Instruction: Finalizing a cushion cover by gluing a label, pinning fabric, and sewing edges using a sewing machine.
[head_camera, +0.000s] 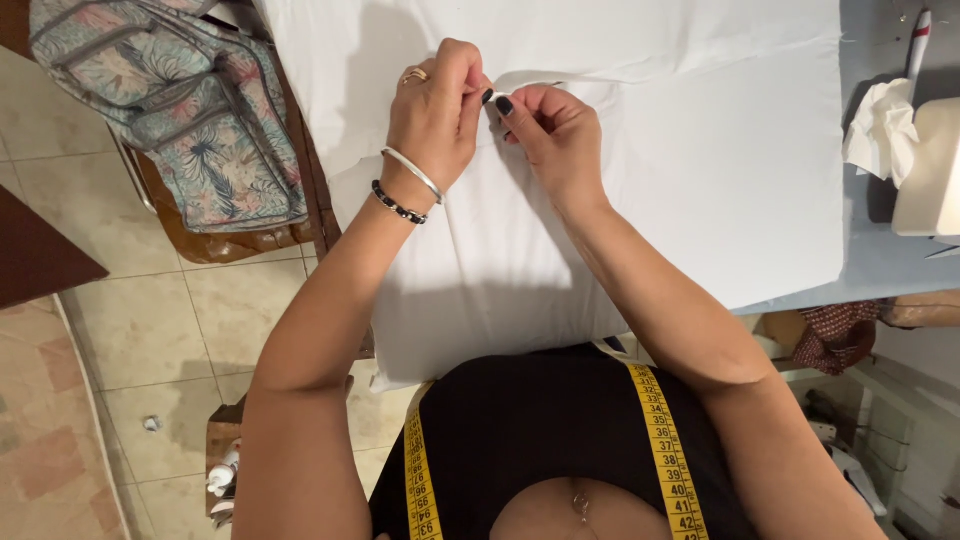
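A yellow tape measure (660, 440) hangs around the neck over a black top. Farther off, smooth white cloth (620, 180) covers the table and droops over its near edge. On it the left hand (435, 115) and right hand (555, 135) meet, each pinching a small fold (494, 97) of the cloth between fingertips. Crumpled tissue (880, 130) lies right; a patterned bag (180, 110) rests left over the tiled floor (130, 340)
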